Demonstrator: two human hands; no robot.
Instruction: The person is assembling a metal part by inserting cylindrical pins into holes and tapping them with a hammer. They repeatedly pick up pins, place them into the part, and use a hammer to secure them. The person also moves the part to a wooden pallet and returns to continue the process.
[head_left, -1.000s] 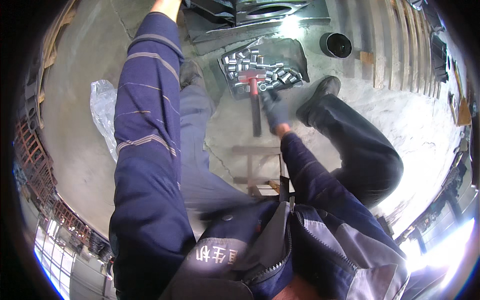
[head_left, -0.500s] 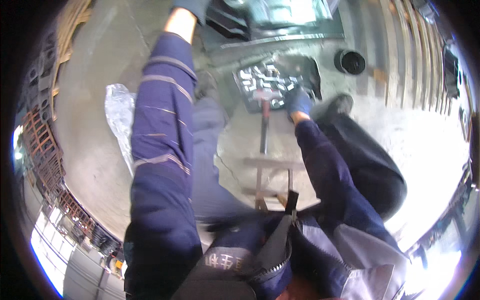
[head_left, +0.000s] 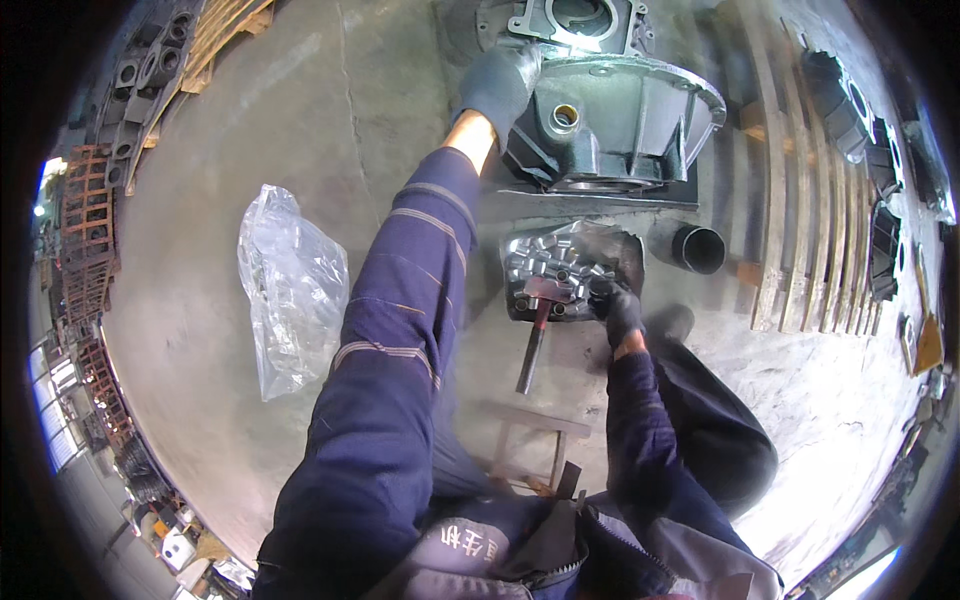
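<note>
Grey-gloved, our left hand (head_left: 497, 82) lies flat with fingers spread on the rim of the cast-metal housing (head_left: 610, 115) at the top of the head view, gripping nothing. Our right hand (head_left: 617, 305), gloved dark, reaches into the tray of steel bolts (head_left: 545, 270) just below the housing; whether its fingers close on a bolt we cannot tell. Beside it the hammer (head_left: 535, 335) lies with its head on the tray and its handle pointing down toward us. A crumpled plastic bag (head_left: 290, 290) lies on the concrete floor (head_left: 200, 180) to our left.
</note>
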